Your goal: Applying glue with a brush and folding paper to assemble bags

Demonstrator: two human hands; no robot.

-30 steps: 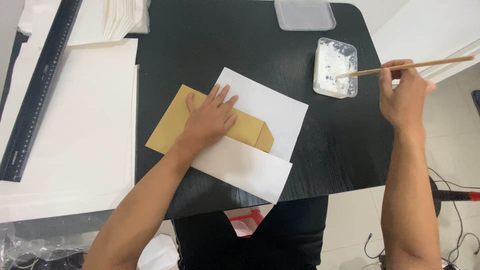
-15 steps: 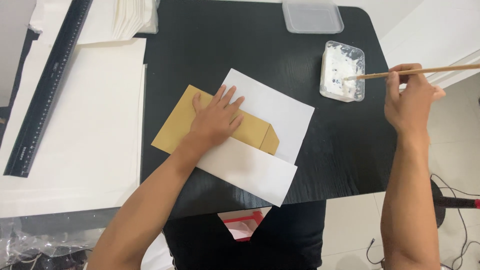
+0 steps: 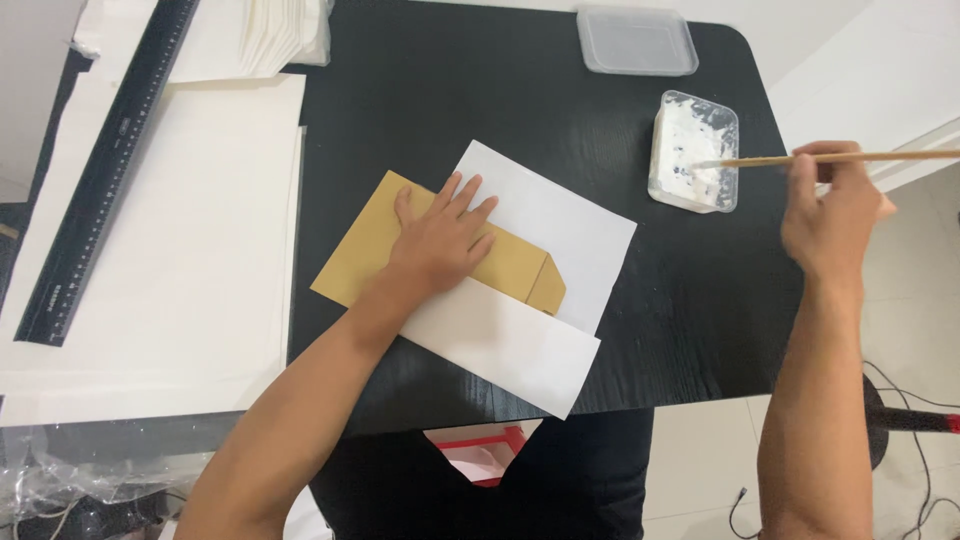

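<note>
My left hand [image 3: 438,235] lies flat, fingers spread, on a brown paper envelope [image 3: 365,245] in the middle of the black table [image 3: 480,110]. The envelope rests on a white sheet [image 3: 560,225], and a second white sheet [image 3: 500,345] covers its lower edge. My right hand [image 3: 835,210] grips a thin wooden brush [image 3: 850,157], held level. The brush tip sits in a clear tub of white paste [image 3: 695,150] at the table's right side.
A clear plastic lid [image 3: 637,40] lies at the table's far edge. Large white paper sheets [image 3: 150,250] and a long black ruler [image 3: 105,170] lie on the left, with a stack of white paper [image 3: 270,35] behind them. A red-and-white object [image 3: 480,455] shows below the table's near edge.
My right hand and the brush have shifted slightly over the paste tub. My left hand stays pressed on the envelope.
</note>
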